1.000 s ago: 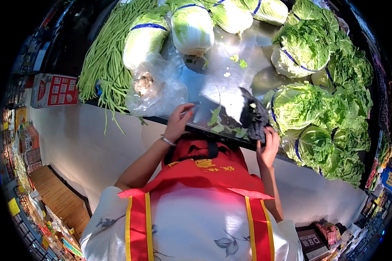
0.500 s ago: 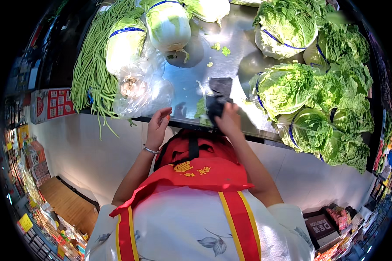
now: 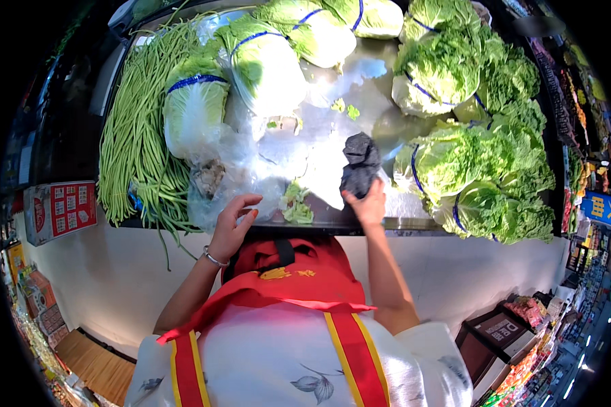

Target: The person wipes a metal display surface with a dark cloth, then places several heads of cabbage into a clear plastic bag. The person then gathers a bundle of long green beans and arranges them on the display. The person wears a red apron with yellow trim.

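Observation:
My right hand [image 3: 368,203] grips a crumpled dark grey cloth [image 3: 361,163], which lies bunched on the shiny metal counter [image 3: 324,159]. My left hand [image 3: 235,220] hovers at the counter's front edge with its fingers apart and nothing in them. Beside it sits a clear plastic bag [image 3: 241,186] with something pale brown inside. Between the two hands, loose bits of green leaf [image 3: 297,203] lie near the front edge. Farther back are a few smaller leaf scraps [image 3: 352,112].
Long green beans [image 3: 139,129] cover the counter's left side. Napa cabbages with blue bands stand beside them [image 3: 197,112] and along the back [image 3: 265,68]. More leafy cabbages [image 3: 455,159] are piled on the right. A red and grey box [image 3: 61,210] stands left of the counter.
My right hand has pushed the cloth to the right, away from the leaf bits, and the cloth is more bunched. My left hand stays near the front edge, fingers still apart. The view has shifted.

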A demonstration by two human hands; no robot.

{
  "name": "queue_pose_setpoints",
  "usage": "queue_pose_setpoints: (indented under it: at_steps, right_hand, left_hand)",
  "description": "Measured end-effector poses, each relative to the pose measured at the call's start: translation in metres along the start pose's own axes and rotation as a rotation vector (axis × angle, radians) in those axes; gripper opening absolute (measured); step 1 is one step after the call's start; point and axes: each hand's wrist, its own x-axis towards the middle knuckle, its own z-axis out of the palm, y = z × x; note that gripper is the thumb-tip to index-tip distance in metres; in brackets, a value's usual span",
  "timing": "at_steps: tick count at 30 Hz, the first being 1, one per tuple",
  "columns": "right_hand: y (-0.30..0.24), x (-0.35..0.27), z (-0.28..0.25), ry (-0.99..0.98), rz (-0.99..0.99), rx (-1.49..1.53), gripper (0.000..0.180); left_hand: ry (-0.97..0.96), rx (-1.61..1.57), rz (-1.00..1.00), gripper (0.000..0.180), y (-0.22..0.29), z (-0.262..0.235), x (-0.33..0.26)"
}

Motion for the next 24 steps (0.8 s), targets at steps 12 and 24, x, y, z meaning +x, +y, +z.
queue_pose_setpoints:
  at_steps: [12,24]
  right_hand:
    - [-0.040,0.144,0.023,0.368,0.116,0.092,0.078]
    - [-0.103,0.204,0.052,-0.266,-0.903,0.149,0.063]
  left_hand:
    - [0.054,-0.107,-0.022,0.025,0.027,-0.025,0.038]
    - [0.134,0.047,-0.074,0.027,0.049,-0.032,0.061]
